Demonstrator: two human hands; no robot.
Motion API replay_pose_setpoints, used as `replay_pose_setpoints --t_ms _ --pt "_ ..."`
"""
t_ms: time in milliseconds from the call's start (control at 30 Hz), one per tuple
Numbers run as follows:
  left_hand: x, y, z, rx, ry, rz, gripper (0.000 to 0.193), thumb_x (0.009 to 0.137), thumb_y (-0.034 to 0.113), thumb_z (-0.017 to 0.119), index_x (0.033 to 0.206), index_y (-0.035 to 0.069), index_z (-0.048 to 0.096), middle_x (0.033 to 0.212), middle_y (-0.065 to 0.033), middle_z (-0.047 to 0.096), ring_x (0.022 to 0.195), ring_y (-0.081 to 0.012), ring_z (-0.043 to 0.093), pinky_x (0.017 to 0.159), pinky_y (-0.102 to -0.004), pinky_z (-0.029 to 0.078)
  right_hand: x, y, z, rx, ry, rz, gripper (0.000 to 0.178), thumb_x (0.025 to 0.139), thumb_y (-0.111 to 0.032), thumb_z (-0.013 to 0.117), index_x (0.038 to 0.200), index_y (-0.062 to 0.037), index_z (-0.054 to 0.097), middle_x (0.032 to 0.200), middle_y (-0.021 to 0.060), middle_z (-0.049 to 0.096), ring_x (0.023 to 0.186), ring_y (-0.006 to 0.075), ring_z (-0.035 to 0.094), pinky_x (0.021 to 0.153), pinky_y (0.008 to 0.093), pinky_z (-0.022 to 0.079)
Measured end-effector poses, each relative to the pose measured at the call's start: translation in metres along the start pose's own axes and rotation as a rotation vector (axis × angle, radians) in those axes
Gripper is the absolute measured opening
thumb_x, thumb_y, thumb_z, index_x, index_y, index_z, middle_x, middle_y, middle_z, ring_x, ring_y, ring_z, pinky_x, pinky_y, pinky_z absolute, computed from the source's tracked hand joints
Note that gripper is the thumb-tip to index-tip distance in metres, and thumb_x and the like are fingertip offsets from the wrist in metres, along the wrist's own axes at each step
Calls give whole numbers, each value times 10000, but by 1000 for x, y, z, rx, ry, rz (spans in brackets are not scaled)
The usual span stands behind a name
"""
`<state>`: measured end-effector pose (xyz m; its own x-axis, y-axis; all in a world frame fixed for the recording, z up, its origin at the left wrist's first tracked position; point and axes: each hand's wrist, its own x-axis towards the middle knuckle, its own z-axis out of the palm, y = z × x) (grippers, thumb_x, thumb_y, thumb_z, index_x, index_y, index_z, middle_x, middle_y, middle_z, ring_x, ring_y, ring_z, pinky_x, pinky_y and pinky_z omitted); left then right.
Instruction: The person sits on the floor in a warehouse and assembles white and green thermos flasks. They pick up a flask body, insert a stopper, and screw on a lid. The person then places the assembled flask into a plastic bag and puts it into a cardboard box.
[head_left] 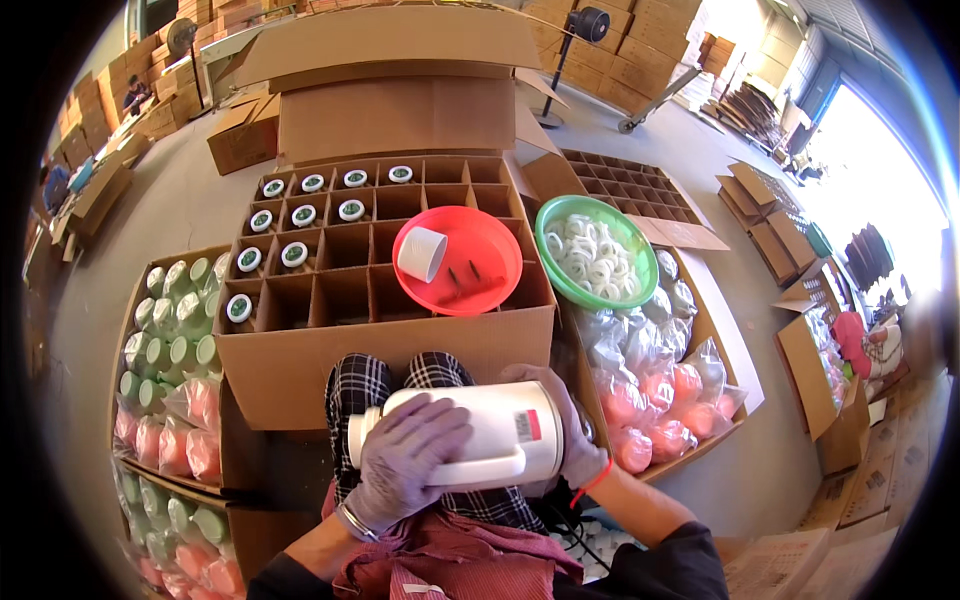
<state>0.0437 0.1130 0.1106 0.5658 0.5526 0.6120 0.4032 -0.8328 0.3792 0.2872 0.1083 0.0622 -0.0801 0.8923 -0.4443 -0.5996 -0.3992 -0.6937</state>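
I held a white plastic handled jug point(470, 435) sideways, both gloved hands, left point(405, 470) and right point(570, 430), wrapped around it; the divided cardboard carton point(385, 345) stood roughly one-third filled.

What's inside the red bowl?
The red bowl holds one white cup-shaped cap lying on its side and a few small dark bits. Whatever lies under the cap is hidden.

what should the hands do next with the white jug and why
Probably stand the jug upright and lower it into an empty cell of the divided box. Both hands, left and right, hold it sideways on the lap; the left cells already hold capped jugs.
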Motion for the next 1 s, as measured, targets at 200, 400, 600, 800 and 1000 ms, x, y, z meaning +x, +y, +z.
replay_pose_setpoints --t_ms 200,400,600,800,1000 --pt "-6 -31 2 -1243 -34 -1107 368 861 11 514 1185 -5 688 1068 -107 735 977 -168 698 854 -323 569 5 -4 12 -1017 -34 -1116 370 1012 -297 537 1290 -52 541 1149 106 642 1017 211 639 916 357 530" --pt "17 -11 -1 -42 -18 15 238 773 141 674 989 43 701 1030 -123 729 1022 -327 688 1037 -426 480 8 -1 0 103 33 49 466 1041 -375 463 1371 -48 483 1284 125 560 1186 237 568 1019 363 465" --pt "1 -36 -7 -371 -171 -464 214 905 32 573 1057 -26 712 994 -95 750 861 -154 714 816 -275 562 -13 -37 19 -883 -661 -835 652 970 -419 560 1462 -21 404 1531 180 321 1457 294 283 1175 357 280" --pt "23 -15 5 -78 27 -91 158 858 85 601 957 34 714 1010 -102 737 1028 -254 697 1033 -396 467 14 11 3 104 26 5 680 964 -639 494 1375 -96 502 1287 92 606 1174 199 583 1033 368 466" --pt "-16 -50 3 -1114 -3 -1136 293 951 187 596 1121 -23 710 953 -99 751 840 -124 687 783 -267 546 4 -26 8 -801 -562 -766 820 912 -538 556 1522 -37 334 1599 225 178 1506 365 126 1209 477 139"
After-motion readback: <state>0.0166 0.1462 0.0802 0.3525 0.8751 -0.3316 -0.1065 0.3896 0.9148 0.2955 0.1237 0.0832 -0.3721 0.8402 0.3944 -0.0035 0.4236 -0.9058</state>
